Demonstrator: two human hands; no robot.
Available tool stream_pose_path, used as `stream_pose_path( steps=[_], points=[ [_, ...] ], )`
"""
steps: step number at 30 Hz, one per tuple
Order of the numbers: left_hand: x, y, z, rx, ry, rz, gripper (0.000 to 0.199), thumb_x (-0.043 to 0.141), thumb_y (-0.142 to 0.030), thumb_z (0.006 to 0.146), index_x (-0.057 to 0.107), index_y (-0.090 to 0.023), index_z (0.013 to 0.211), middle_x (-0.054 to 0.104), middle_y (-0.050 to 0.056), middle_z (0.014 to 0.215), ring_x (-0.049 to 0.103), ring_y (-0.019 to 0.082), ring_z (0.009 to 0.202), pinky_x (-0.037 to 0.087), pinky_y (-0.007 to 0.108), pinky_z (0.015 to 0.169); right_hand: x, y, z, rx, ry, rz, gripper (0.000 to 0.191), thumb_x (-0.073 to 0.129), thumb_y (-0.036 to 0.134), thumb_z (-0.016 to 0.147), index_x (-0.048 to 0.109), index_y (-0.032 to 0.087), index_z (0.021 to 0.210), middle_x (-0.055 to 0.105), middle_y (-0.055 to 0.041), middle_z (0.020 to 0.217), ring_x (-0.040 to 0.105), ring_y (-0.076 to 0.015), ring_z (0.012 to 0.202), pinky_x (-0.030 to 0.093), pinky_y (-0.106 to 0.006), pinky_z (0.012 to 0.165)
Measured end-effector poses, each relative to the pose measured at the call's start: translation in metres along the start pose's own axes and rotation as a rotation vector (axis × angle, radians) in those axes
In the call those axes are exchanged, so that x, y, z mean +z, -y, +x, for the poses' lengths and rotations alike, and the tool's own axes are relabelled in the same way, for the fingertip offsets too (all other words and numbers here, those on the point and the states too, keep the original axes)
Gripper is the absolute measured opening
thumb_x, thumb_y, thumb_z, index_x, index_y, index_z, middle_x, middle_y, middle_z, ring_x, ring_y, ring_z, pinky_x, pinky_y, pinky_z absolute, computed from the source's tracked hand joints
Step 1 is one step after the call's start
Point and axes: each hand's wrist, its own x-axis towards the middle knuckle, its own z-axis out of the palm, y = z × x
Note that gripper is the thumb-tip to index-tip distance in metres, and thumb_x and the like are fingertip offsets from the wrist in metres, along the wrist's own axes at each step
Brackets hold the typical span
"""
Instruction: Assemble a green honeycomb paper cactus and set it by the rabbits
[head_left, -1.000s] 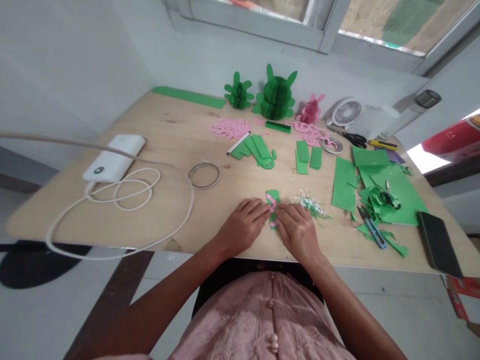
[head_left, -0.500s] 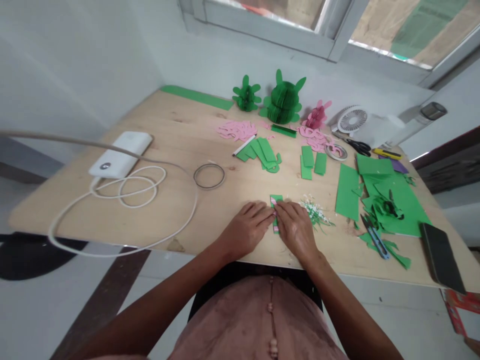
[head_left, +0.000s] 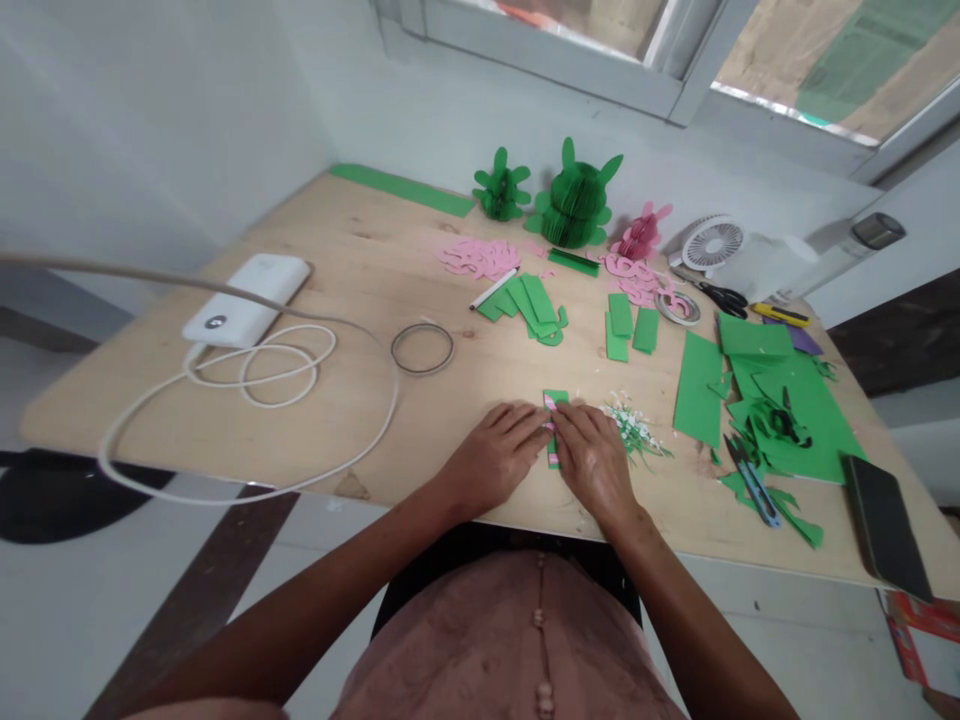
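Observation:
Flat on the wooden table lies a small green paper strip [head_left: 556, 395] with pink paper pieces on it, partly covered by my fingers. My left hand [head_left: 491, 455] presses its bunched fingertips on the strip's left edge. From the right, my right hand [head_left: 596, 458] bears down on the middle of the strip, fingers held together. The two hands nearly meet over it, and what lies beneath the fingertips is hidden. Just right of my right hand sits a heap of tiny white and green paper snippets [head_left: 636, 428].
Green paper pieces [head_left: 529, 305] and pink cutouts [head_left: 480, 258] lie beyond my hands. Paper figures [head_left: 575, 205] stand by the wall. To the right are blue snips [head_left: 752, 482], green sheets [head_left: 697, 390] and a phone [head_left: 885, 525]. A power bank [head_left: 251, 305] with a looped cable occupies the left.
The view has shifted slightly, so the table's things sit a little differently in the picture. Both hands stay on the green strip, with hardly any visible movement.

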Motion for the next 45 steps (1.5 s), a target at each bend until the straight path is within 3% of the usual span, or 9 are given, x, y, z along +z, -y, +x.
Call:
stream_pose_path(
  steps=[8,15,25,32,39,45],
  points=[
    [-0.008,0.003,0.005,-0.044,0.132,0.012,0.031,0.045,-0.022,0.092,0.058,-0.019,0.12,0.048,0.01,0.143,0.035,0.029,0.137,0.026,0.056,0.11,0.0,0.0,0.0,-0.009,-0.001,0.0,0.031,0.049,0.015,0.091,0.064,0.015,0.118,0.067,-0.0114,0.119,0.054,-0.0278,0.105,0.044,-0.044,0.088],
    [-0.012,0.006,0.007,-0.061,0.229,-0.032,0.034,0.042,-0.026,0.093,0.054,-0.021,0.125,0.042,0.009,0.147,0.032,0.029,0.138,0.023,0.055,0.111,0.001,0.0,-0.001,-0.003,-0.008,0.01,0.031,0.048,0.015,0.092,0.064,0.015,0.119,0.067,-0.0112,0.119,0.054,-0.0268,0.107,0.044,-0.043,0.091],
    [-0.013,0.006,0.007,-0.058,0.238,-0.021,0.034,0.041,-0.026,0.094,0.055,-0.02,0.124,0.044,0.01,0.146,0.034,0.029,0.137,0.023,0.055,0.111,-0.002,0.002,-0.001,0.006,0.004,-0.007,0.03,0.047,0.016,0.094,0.063,0.013,0.119,0.067,-0.0102,0.12,0.054,-0.0261,0.109,0.043,-0.042,0.092],
    [-0.014,0.006,0.007,-0.047,0.23,-0.025,0.034,0.042,-0.026,0.093,0.056,-0.021,0.124,0.044,0.008,0.147,0.034,0.029,0.137,0.023,0.054,0.111,-0.015,-0.001,-0.006,0.001,0.019,-0.013,0.028,0.049,0.018,0.093,0.066,0.016,0.116,0.068,-0.0094,0.118,0.055,-0.0259,0.109,0.042,-0.042,0.093],
    [-0.014,0.006,0.007,-0.044,0.235,-0.025,0.033,0.038,-0.024,0.094,0.058,-0.021,0.121,0.046,0.007,0.145,0.036,0.029,0.135,0.025,0.054,0.11,-0.042,-0.006,-0.044,0.072,-0.061,0.017,0.025,0.049,0.017,0.092,0.066,0.017,0.11,0.066,-0.0094,0.121,0.056,-0.0252,0.109,0.044,-0.042,0.092],
    [-0.01,0.009,0.006,-0.011,0.192,-0.039,0.034,0.037,-0.023,0.093,0.06,-0.021,0.117,0.05,0.008,0.142,0.041,0.029,0.132,0.026,0.054,0.109,-0.078,-0.055,-0.105,0.23,-0.225,-0.099,0.028,0.05,0.016,0.089,0.064,0.019,0.114,0.069,-0.0106,0.111,0.063,-0.0233,0.102,0.048,-0.04,0.087]
  ],
)
